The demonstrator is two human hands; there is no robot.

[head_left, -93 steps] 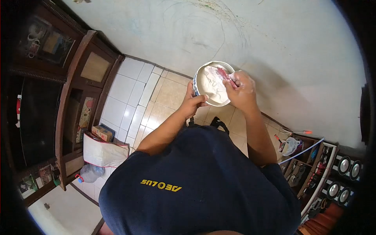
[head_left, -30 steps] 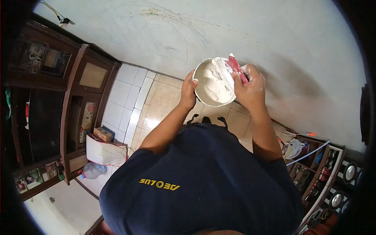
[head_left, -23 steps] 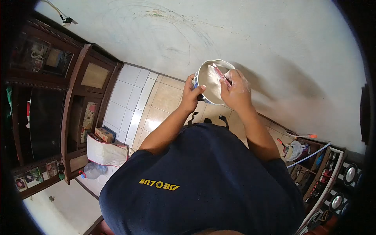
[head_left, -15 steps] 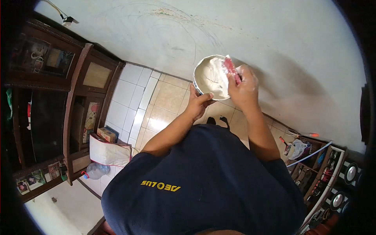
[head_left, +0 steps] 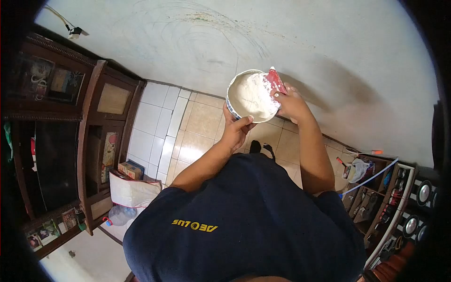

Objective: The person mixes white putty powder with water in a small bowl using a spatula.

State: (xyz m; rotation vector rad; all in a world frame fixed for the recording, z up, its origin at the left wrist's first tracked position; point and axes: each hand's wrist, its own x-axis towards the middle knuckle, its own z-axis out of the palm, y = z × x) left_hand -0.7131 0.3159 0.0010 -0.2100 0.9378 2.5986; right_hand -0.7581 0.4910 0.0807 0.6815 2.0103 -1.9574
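A round bowl (head_left: 231, 104) with a blue-patterned outside holds thick white paste (head_left: 249, 94). My left hand (head_left: 237, 129) grips its near-left rim, thumb over the edge and fingers underneath. In my right hand (head_left: 292, 104) is a red scraper (head_left: 275, 81) with white paste smeared on its face. The scraper lies over the right side of the bowl, its tip near the far rim. My right fingers are wrapped around it, and a white spot shows on that hand.
A pale wall (head_left: 329, 42) with scribbles and worn patches stands ahead. Dark wooden cabinets (head_left: 89, 117) are at left, with a plastic bottle (head_left: 121, 215) and a white cover (head_left: 134, 190) beside them. A cluttered shelf (head_left: 376, 192) stands at right.
My right hand has turned, so the red scraper's broad face now shows more fully at the bowl's right side. The bowl and my left hand have shifted slightly left and down in view.
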